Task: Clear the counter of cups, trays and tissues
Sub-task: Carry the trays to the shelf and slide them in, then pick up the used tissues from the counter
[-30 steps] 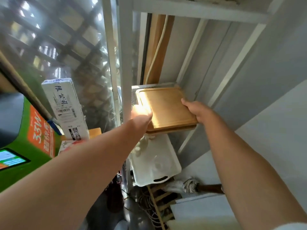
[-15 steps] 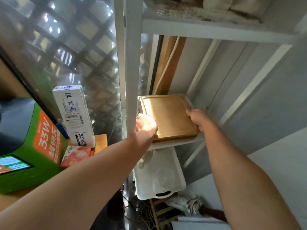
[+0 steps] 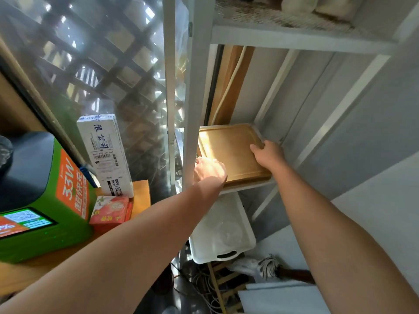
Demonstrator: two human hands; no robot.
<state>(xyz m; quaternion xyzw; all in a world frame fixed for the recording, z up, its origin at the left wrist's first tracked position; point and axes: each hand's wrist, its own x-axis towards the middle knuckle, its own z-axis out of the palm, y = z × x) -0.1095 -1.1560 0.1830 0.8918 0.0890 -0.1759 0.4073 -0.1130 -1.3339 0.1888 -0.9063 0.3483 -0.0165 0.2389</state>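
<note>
Wooden tray point(image 3: 233, 152) now flat on white shelf point(image 3: 247, 186), pushed deeper | left hand point(image 3: 209, 171) and right hand point(image 3: 267, 155) still clasping its edges

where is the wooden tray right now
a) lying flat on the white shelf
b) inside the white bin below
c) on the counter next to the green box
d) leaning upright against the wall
a: the wooden tray lies flat on the white shelf, with the left hand at its near left corner and the right hand on its right edge.
</note>
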